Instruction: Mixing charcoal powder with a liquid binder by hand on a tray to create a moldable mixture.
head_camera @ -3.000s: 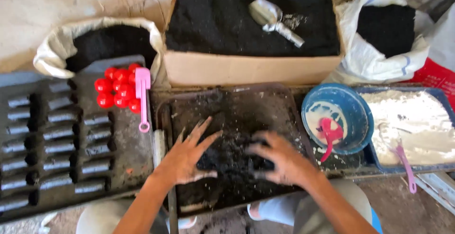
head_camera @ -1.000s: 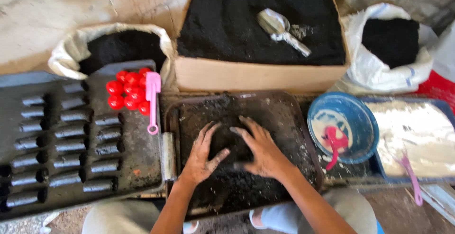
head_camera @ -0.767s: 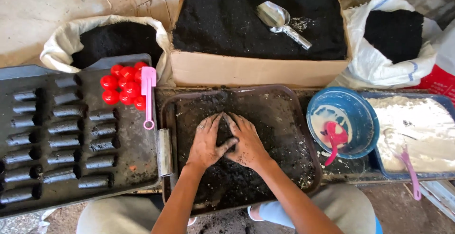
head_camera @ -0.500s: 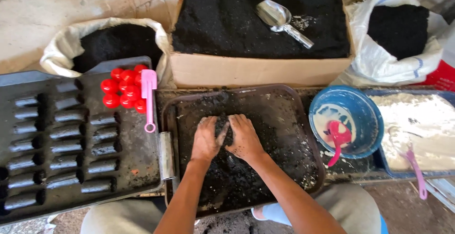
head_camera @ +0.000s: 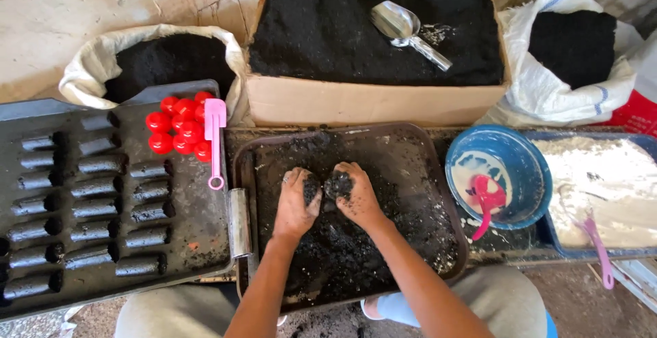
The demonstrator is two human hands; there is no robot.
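Head view, looking straight down. Left hand [head_camera: 295, 204] and right hand [head_camera: 356, 194] side by side, fingers curled inward, both closed on a clump of dark mix [head_camera: 325, 186] and pressing it between them. Clump raised just off the loose crumbs, near the middle of the brown tray [head_camera: 241, 174], slightly towards its far edge. Judged from the grip: gathering and squeezing the stuff into one lump, shaping not yet finished. Crumbly by the look of it, so calling for firm, even pressure from both palms, kept over the tray so that spill lands back in it.

Left of the tray, touching its edge: a black sheet [head_camera: 198, 222] bearing rows of dark moulded cylinders [head_camera: 102, 194], with a cluster of red balls [head_camera: 179, 124] and a pink tool [head_camera: 215, 139] at its far corner. Beyond the tray: a cardboard box [head_camera: 369, 102] full of black powder, a metal scoop [head_camera: 407, 31] lying on top. Beyond the tray to either side: white sacks [head_camera: 547, 85] of the same black stuff. Right of the tray: a blue bowl [head_camera: 527, 167] with a pink spoon [head_camera: 484, 201], then a blue tub [head_camera: 554, 242] of white powder. No desk top plainly visible under the tray.
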